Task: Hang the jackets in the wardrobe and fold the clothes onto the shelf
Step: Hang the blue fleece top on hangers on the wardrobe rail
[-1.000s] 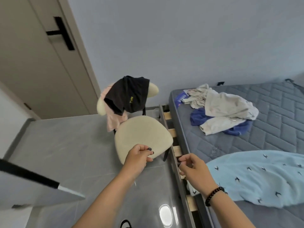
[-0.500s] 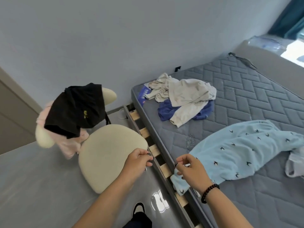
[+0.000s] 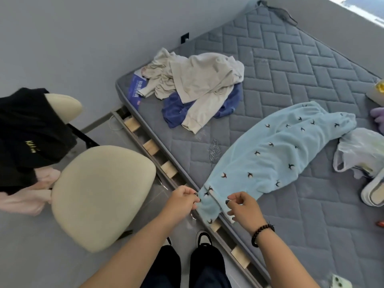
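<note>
Two hands on one garment: left hand [image 3: 184,196] pinches near hem corner of light-blue bird-print garment [image 3: 272,152]; right hand [image 3: 243,206] pinches same hem further right. Garment spread on mattress [image 3: 301,65], hem overhanging bed edge. One heap of three clothes: beige jacket [image 3: 207,80], cream garment [image 3: 160,77], blue garment [image 3: 176,110] beneath. One chair [image 3: 99,194] carrying two garments: black top [image 3: 27,134], pink garment [image 3: 22,200]. One plastic bag [image 3: 359,152]. Versus earlier frame: view tilted down, legs and shoe now visible; left hand shifted from chair side onto hem.
</note>
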`<state>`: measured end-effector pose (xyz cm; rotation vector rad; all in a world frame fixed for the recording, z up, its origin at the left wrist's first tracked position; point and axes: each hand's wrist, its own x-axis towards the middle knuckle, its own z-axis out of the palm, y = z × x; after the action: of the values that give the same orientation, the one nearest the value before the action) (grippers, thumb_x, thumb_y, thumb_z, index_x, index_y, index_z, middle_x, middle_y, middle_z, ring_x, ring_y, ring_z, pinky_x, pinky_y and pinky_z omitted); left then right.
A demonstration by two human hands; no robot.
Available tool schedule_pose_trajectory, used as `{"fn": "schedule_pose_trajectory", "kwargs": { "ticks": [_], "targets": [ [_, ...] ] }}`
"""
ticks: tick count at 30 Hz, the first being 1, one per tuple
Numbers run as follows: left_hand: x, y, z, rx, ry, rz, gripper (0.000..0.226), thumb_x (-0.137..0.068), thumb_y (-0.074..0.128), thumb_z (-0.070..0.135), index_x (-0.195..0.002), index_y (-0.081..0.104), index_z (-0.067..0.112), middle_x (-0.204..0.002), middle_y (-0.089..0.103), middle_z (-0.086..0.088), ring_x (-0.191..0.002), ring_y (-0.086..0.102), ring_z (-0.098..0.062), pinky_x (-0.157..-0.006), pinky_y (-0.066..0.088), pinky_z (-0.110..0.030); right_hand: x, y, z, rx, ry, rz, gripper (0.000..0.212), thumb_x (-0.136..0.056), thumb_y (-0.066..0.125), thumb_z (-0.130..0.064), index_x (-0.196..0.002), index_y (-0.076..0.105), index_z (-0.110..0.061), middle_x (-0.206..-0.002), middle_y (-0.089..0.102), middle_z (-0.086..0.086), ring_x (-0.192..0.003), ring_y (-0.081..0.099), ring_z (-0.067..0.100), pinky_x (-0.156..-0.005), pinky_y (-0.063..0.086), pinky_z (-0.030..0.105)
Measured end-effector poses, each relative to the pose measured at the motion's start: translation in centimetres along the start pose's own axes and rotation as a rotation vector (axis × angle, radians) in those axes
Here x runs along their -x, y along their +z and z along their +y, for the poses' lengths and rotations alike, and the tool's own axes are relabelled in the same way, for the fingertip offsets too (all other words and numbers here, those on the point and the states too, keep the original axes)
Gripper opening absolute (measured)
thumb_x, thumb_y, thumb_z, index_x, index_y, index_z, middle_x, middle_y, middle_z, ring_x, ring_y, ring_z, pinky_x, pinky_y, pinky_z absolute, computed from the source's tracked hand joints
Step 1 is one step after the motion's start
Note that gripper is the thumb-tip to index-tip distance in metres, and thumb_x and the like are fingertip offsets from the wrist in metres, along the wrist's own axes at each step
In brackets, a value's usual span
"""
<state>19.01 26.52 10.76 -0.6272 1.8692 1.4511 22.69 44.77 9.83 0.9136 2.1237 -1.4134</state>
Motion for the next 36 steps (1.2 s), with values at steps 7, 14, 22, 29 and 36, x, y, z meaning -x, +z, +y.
{"fn": "schedule_pose_trajectory", "kwargs": {
  "ticks": [7,14,22,29,36],
  "targets": [
    [-10.8,6.8,-3.1,-0.105,-0.089,-0.021,0.015,-0.091,0.056,0.018,-0.104,0.052,0.015,-0.100,0.059,-0.003,-0.077,0.058,-0.009,-0.061,0.044,-0.022,-9.2,-1.7,4.9,-0.066,0.134,0.015,0.009,-0.092,0.055,-0.008,-0.100,0.059,-0.007,-0.093,0.061,0.009,-0.073,0.064,0.020,-0.067,0.053,0.032],
    [-21.2,11.5,-7.2,-0.495,0.059,0.007,0.065,-0.079,0.067,0.031,-0.134,0.037,0.014,-0.132,0.039,-0.006,-0.121,0.041,-0.023,-0.097,0.041,-0.032,-16.5,0.3,9.9,-0.101,0.198,0.022,0.008,-0.091,0.055,-0.009,-0.098,0.059,-0.009,-0.095,0.062,0.009,-0.070,0.064,0.017,-0.063,0.052,0.029],
    [-24.9,13.1,-10.0,-0.463,0.111,0.038,0.052,-0.084,0.064,0.028,-0.131,0.043,0.020,-0.116,0.055,0.001,-0.099,0.054,-0.019,-0.075,0.044,-0.027,-19.6,1.3,13.0,-0.121,0.265,0.014,0.009,-0.092,0.055,-0.008,-0.100,0.058,-0.008,-0.096,0.061,0.009,-0.069,0.063,0.017,-0.060,0.050,0.027],
    [-18.1,11.8,-4.3,-0.062,0.224,-0.052,0.016,-0.085,0.062,0.008,-0.098,0.065,0.017,-0.083,0.064,0.005,-0.077,0.058,-0.011,-0.063,0.046,-0.015,-17.2,-1.9,9.6,-0.156,0.242,0.110,0.019,-0.093,0.057,-0.019,-0.105,0.056,-0.004,-0.094,0.062,0.009,-0.075,0.064,0.021,-0.066,0.053,0.036],
    [-6.8,8.8,3.8,0.025,0.381,-0.101,0.027,-0.082,0.062,-0.004,-0.088,0.066,0.022,-0.091,0.063,0.001,-0.083,0.057,-0.008,-0.070,0.046,-0.012,-13.0,-5.6,-0.3,-0.494,0.232,0.103,0.065,-0.077,0.054,-0.070,-0.114,0.057,-0.016,-0.108,0.064,0.004,-0.098,0.063,0.027,-0.085,0.054,0.048]
  ]
}}
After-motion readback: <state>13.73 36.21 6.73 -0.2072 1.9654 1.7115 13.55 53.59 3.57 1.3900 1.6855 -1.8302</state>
